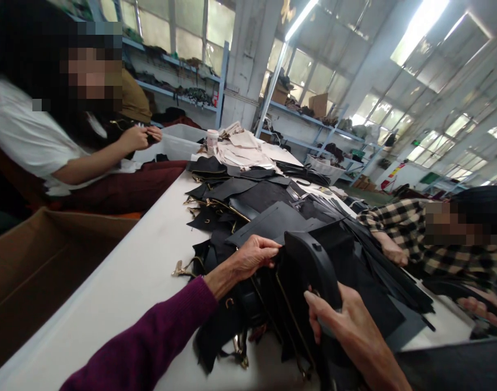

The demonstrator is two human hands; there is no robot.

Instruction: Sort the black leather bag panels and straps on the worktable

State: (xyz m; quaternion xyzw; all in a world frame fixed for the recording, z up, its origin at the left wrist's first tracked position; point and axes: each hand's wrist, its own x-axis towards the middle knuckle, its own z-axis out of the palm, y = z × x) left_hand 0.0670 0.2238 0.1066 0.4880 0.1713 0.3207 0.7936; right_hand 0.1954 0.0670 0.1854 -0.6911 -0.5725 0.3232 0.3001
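My left hand (252,256), in a purple knitted sleeve, pinches the upper corner of a black leather-like bag piece (311,258) between thumb and fingers. Lower down, my right hand (348,320) is closed around the same piece, thumb on its near face. The piece stands raised and curved above the table; its lower part is partly hidden by my right hand. Under and behind it lie flat black panels (272,220). Close to my left wrist are black parts with gold zips and a gold clasp (181,269).
The white table (150,260) runs away from me, with pale cut pieces (244,149) at its far end. An open cardboard box (61,250) stands at left. One person sits at far left; another, in a checked shirt (411,222), works at right.
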